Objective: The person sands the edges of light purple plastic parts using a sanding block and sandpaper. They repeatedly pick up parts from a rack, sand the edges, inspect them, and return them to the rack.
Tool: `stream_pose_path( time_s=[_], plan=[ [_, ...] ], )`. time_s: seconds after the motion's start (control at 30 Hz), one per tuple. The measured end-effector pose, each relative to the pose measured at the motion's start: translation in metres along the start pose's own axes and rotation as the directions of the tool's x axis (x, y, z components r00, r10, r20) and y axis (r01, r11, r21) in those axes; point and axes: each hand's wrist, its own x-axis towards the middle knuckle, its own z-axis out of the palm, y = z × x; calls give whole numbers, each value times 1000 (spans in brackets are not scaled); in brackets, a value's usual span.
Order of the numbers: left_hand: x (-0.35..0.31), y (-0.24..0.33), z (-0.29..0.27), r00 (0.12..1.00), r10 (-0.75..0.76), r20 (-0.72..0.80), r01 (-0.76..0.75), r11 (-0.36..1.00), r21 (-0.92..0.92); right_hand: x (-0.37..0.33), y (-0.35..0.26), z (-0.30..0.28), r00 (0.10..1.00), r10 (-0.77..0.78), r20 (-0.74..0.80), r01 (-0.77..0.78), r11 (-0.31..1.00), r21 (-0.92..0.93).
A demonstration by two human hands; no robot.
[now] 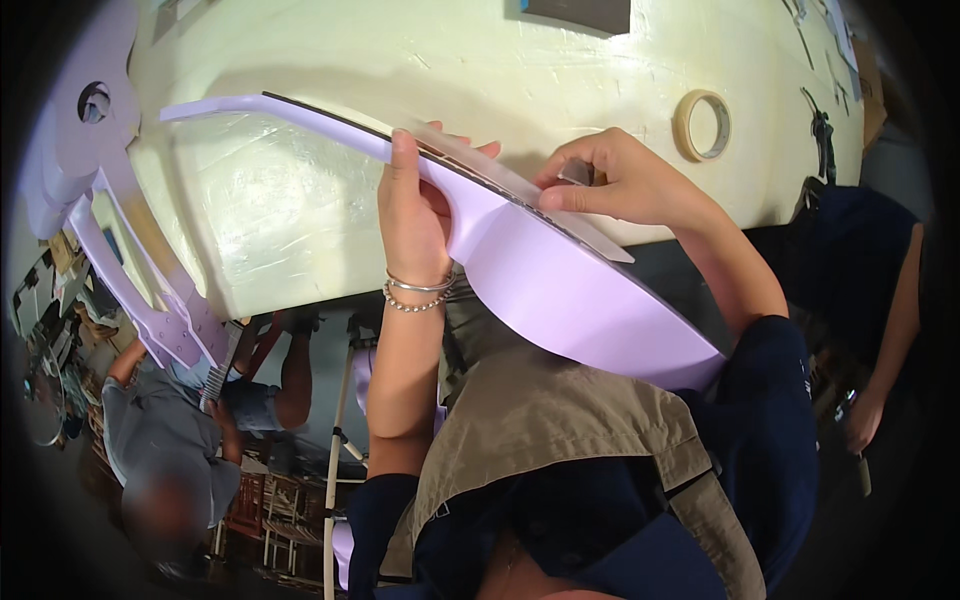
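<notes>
A lilac guitar point(570, 300) lies slanted across my lap, with its thin neck reaching to the far left over the table. My left hand point(415, 215) is wrapped round the neck near where it meets the body, thumb on the near side. Along the guitar's top face runs a pale, translucent flat strip point(600, 238). My right hand point(630, 185) pinches a small dark block point(577, 172) at that strip, fingertips touching its edge. The guitar's front face is turned away, so most of it is hidden.
A pale-covered table point(300, 230) spans the far side, bearing a tape roll point(686, 125) and a blue-grey block point(580, 14). More lilac guitars point(75, 150) stand at left, beside a seated person point(165, 430). Another person's hand point(864, 420) shows at right.
</notes>
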Motion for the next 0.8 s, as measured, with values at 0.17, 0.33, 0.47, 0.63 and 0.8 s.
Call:
stream_pose_path(
  time_s=[0.17,0.33,0.47,0.63,0.8],
  plan=[
    [3,-1,-5,998,31,51,-34,997,64,11,-3,-11,969,-11,-247,24,998,50],
    [-4,4,0,997,-43,62,39,997,68,22,-17,-28,832,-273,-483,16,882,-471],
    [-8,3,7,997,9,82,-13,999,51,21,-36,-37,898,-154,-411,76,977,-200],
    [1,12,18,983,101,155,-104,994,15,27,-65,-51,956,-126,-265,198,944,264],
    [16,8,6,966,99,239,-81,993,-82,45,-62,-57,926,-350,-143,368,750,549]
  ],
)
